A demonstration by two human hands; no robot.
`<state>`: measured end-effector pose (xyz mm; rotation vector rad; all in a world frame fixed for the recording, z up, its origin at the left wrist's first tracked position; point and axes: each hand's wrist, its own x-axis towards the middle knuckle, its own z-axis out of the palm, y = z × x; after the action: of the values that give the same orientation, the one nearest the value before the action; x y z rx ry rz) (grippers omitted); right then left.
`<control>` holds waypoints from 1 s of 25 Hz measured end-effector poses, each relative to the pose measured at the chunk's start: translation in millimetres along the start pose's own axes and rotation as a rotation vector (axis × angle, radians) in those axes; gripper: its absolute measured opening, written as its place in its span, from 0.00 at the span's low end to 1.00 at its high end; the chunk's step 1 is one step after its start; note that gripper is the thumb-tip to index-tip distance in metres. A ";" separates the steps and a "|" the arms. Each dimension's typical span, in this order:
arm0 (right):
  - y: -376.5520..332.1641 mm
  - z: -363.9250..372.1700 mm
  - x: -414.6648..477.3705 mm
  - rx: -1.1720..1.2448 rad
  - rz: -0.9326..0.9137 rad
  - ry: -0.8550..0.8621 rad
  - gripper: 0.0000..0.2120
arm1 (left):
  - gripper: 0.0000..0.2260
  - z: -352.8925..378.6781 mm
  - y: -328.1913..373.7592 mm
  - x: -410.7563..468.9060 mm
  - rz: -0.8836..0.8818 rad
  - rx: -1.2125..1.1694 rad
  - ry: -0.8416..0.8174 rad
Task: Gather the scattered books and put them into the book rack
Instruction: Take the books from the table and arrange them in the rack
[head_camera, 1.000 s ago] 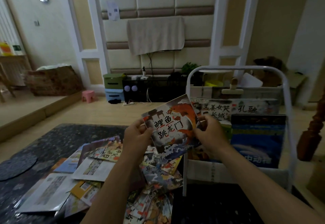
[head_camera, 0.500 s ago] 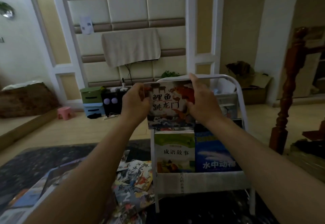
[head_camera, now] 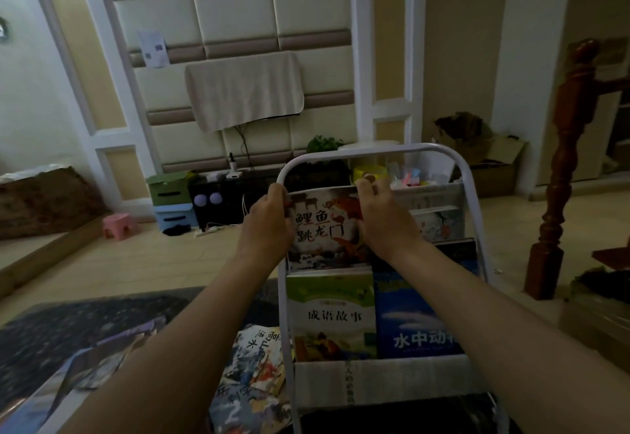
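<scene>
A picture book with a red fish cover [head_camera: 322, 229] stands upright in the middle tier of the white metal book rack [head_camera: 474, 208]. My left hand [head_camera: 267, 225] grips its left edge and my right hand [head_camera: 383, 220] grips its top right edge. Below it, the front tier holds a green-topped book [head_camera: 332, 314] and a blue book [head_camera: 414, 317]. Several scattered books [head_camera: 252, 375] lie on the dark table [head_camera: 44, 334] left of the rack, partly hidden by my left forearm.
The rack's back tier holds another illustrated book [head_camera: 438, 220] and small items. A wooden stair post [head_camera: 559, 174] stands at the right. Beyond the table lie a tiled floor, a pink stool [head_camera: 117, 225], storage boxes [head_camera: 170, 200] and a covered TV [head_camera: 243, 89].
Both hands carried the fish book from above the pile to the rack and lowered it into the middle tier. The view swung right, onto the rack.
</scene>
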<state>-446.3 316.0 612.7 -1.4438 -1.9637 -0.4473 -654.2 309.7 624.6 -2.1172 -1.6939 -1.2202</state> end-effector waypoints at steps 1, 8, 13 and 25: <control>0.0 3.9 -2.6 -0.072 -0.021 0.016 0.21 | 0.11 4.5 -3.8 -2.9 0.009 0.015 -0.016; -5.9 6.1 -5.7 -0.428 -0.135 -0.053 0.18 | 0.14 26.4 -23.0 -19.3 0.124 0.371 0.102; -18.3 0.9 -3.4 -0.496 -0.196 -0.195 0.11 | 0.13 32.8 -27.3 -28.2 0.035 0.366 -0.041; -28.9 0.6 -1.3 -0.534 -0.187 -0.309 0.11 | 0.17 42.6 -28.6 -32.3 -0.009 0.065 -0.186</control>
<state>-473.3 305.8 614.4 -1.7358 -2.3541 -0.9366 -659.3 320.4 565.2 -2.2470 -1.7922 -0.9821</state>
